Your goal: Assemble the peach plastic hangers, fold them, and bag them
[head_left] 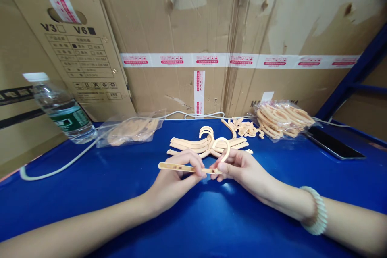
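Left hand (173, 183): thumb and fingertips pinching the beige hanger arm (169, 166)
Right hand (243, 166): pinching the curved hook (227, 151)
Held parts: meeting just above the blue worktop (211, 225)
Hook foot: a skewed push could twist or crack it

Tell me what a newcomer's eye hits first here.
Likely the centre: the left hand pinches a beige bar, the right hand a beige hook at its end. Just behind them, beige hangers lie on a vivid blue table. Far left, a water bottle with a green label stands before a cardboard box.
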A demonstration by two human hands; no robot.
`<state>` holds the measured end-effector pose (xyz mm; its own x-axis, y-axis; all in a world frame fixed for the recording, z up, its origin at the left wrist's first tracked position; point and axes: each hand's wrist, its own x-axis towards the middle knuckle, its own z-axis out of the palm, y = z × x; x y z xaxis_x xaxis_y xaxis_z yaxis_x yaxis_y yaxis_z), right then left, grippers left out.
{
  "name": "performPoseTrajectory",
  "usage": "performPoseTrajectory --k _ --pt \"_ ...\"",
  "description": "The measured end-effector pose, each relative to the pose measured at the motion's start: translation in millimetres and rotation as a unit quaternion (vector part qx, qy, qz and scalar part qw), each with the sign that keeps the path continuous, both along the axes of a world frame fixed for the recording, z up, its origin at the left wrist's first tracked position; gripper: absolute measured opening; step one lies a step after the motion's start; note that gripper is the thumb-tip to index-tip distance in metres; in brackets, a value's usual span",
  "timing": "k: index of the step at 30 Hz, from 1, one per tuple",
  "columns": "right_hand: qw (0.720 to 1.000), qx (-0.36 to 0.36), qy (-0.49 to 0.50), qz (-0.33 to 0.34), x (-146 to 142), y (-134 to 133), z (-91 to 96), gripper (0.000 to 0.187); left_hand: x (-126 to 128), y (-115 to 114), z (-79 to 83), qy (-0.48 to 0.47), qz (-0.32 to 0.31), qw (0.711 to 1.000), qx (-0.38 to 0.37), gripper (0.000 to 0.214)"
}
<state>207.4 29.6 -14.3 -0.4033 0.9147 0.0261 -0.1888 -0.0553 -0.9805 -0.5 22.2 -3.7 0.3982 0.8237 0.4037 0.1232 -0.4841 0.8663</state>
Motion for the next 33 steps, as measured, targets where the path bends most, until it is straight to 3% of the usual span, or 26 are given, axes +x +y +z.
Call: performPoseTrajectory --k 14,24,33 --pt "0.998 0.042 -0.041 -0.015 -2.3 -2.1 -0.2 0.036 1.8 0.4 -1.5 0.000 -0.017 0.999 -0.045 0.016" --pt "0.996 0.057 -0.055 -0.030 -3.1 -2.7 -0.2 0.036 4.8 -0.7 -1.1 0.025 0.030 0.995 -0.096 0.019" --pt "0.996 0.049 -0.056 -0.040 -4.3 -4.7 1.4 0.032 6.5 2.3 1.0 -0.016 0.037 0.992 -0.123 0.024"
